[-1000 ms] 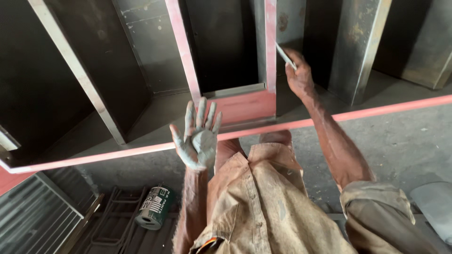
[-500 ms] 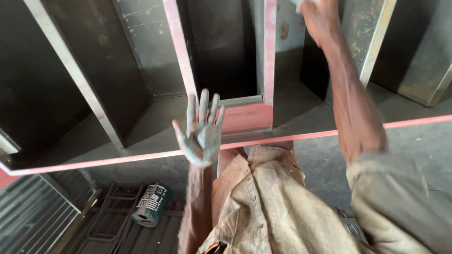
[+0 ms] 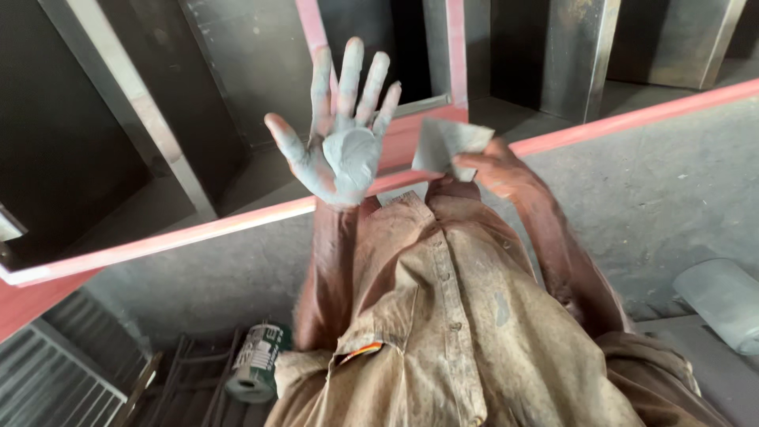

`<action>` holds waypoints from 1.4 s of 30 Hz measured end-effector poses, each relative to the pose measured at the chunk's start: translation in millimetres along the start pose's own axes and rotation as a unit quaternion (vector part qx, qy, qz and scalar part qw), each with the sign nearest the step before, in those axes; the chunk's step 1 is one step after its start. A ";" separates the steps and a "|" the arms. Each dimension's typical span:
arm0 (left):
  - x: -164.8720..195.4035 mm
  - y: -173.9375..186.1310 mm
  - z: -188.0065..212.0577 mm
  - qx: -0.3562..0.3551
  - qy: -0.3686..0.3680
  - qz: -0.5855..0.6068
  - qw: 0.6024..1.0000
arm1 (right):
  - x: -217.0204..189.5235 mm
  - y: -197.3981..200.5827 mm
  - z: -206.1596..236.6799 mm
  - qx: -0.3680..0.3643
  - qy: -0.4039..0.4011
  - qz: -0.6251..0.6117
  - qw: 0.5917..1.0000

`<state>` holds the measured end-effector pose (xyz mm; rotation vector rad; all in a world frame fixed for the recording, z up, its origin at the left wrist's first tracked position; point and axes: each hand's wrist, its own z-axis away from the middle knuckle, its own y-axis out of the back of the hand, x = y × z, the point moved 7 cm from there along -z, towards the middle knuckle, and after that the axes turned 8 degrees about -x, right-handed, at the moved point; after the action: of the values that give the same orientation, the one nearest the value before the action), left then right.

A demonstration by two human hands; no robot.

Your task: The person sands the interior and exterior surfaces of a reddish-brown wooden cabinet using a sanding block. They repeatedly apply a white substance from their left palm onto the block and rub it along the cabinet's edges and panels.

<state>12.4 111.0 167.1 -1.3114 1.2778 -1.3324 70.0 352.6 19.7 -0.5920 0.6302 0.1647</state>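
Near left, on the floor: a green tin [image 3: 257, 365], untouched. Left hand [image 3: 340, 134] has lifted closer to the camera, spread flat, palm caked in grey putty. Right hand [image 3: 494, 170] has dropped from the red-edged steel frame [image 3: 632, 119] and now pinches a flat scraper blade [image 3: 443, 146] beside the loaded palm.

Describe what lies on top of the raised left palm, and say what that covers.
A smooth lump of grey putty sits on the left hand, with grey smears up the fingers. The skin of the palm beneath the lump is hidden. The right hand holds a flat scraper beside it.
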 end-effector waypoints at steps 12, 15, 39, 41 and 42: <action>89.6 -28.4 103.2 -0.112 0.191 -0.254 0.942 | -5.1 -235.5 48.5 0.180 0.267 0.117 0.939; 99.2 -26.3 97.5 -0.129 0.243 -0.287 0.918 | -2.7 -261.9 36.6 0.148 0.239 0.074 0.957; 175.0 38.4 94.4 0.183 0.096 0.073 0.976 | -27.8 -423.0 -1.8 0.348 0.371 0.604 0.613; 185.2 28.2 91.4 0.108 0.082 0.126 0.983 | -22.8 -440.8 -3.7 0.348 0.420 0.522 0.656; 193.1 28.5 92.5 0.124 0.082 0.107 0.983 | -19.4 -448.3 -7.0 0.343 0.405 0.540 0.653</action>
<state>84.6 -92.3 156.3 -0.8824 1.2771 -1.4152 194.0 -19.8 237.4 0.6137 1.7905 0.7669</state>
